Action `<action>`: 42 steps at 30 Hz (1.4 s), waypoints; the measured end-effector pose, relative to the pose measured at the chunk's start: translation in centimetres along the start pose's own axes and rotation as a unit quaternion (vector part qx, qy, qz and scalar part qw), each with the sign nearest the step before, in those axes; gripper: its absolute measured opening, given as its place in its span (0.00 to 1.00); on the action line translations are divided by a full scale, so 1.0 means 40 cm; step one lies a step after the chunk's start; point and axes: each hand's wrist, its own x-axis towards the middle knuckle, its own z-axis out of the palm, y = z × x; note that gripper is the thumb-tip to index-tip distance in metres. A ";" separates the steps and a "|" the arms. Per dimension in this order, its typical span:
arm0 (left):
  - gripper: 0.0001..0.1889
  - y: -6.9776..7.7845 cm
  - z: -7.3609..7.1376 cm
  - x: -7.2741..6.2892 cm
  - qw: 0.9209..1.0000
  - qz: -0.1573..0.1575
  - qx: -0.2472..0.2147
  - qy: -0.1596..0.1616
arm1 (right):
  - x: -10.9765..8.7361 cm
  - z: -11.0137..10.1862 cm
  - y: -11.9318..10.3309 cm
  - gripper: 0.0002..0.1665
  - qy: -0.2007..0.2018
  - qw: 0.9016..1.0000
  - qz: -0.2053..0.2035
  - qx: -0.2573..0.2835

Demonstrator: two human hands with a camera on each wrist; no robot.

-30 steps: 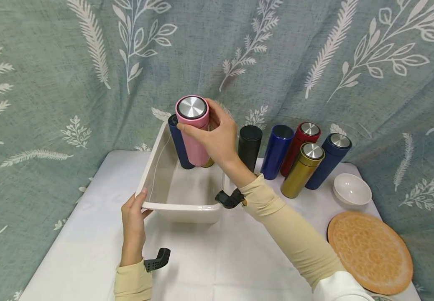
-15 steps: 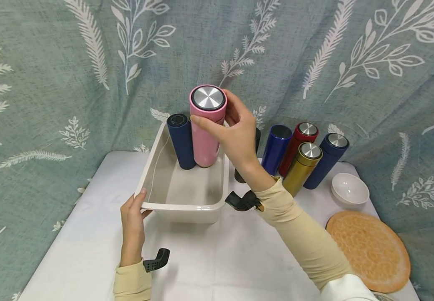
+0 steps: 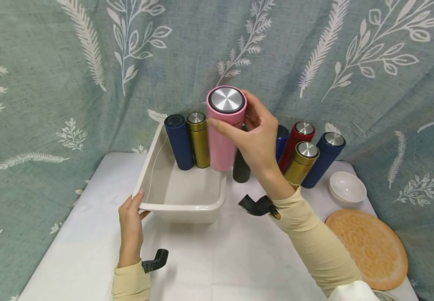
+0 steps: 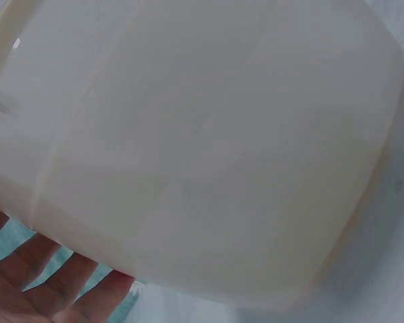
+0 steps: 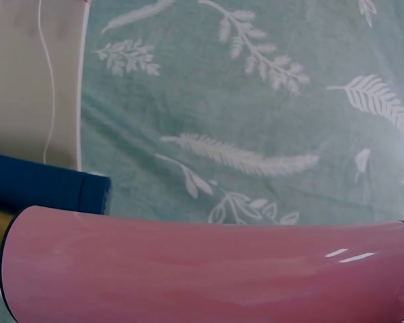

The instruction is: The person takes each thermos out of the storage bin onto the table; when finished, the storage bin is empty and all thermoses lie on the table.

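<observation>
My right hand (image 3: 256, 136) grips a pink thermos flask (image 3: 222, 146) near its silver-topped lid, thumb in front and fingers behind. The flask is upright and overlaps the right wall of the white plastic tub (image 3: 183, 207) in the head view. Its pink side (image 5: 209, 269) fills the bottom of the right wrist view. With my left hand (image 3: 130, 225) I hold the tub's near left corner, thumb on the rim and fingers beneath. Inside the tub, a dark blue flask (image 3: 180, 144) and a gold flask (image 3: 200, 142) stand side by side at the far end.
Right of the tub stand a black flask (image 3: 241, 169), mostly covered by my hand, a bright blue flask (image 3: 282, 138), a red one (image 3: 296, 140), a gold one (image 3: 301, 163) and a navy one (image 3: 324, 159). Beyond them are a white bowl (image 3: 348, 187) and a round tan mat (image 3: 367, 248).
My right hand has carried the pink flask rightward, from over the tub's far end to its right wall. The gold flask in the tub has come into view. My left hand stays put.
</observation>
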 end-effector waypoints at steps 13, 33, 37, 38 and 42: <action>0.28 0.004 0.003 -0.002 1.000 -0.004 -0.003 0.000 | -0.040 -0.064 -0.044 0.37 0.024 0.999 -0.024 -0.023; 0.28 0.001 0.006 -0.006 1.000 0.001 0.009 -0.002 | -0.090 -0.171 -0.020 0.37 0.095 0.995 -0.010 -0.024; 0.27 -0.001 0.005 -0.005 1.000 -0.002 0.009 0.000 | -0.101 -0.191 -0.007 0.36 0.099 0.994 -0.008 -0.036; 0.27 -0.001 0.005 -0.005 1.000 -0.003 0.008 0.001 | -0.104 -0.195 -0.003 0.35 0.101 0.994 -0.009 -0.037; 0.27 -0.001 0.004 -0.003 1.000 -0.004 0.007 0.000 | -0.118 -0.213 0.017 0.35 0.107 0.993 -0.011 -0.043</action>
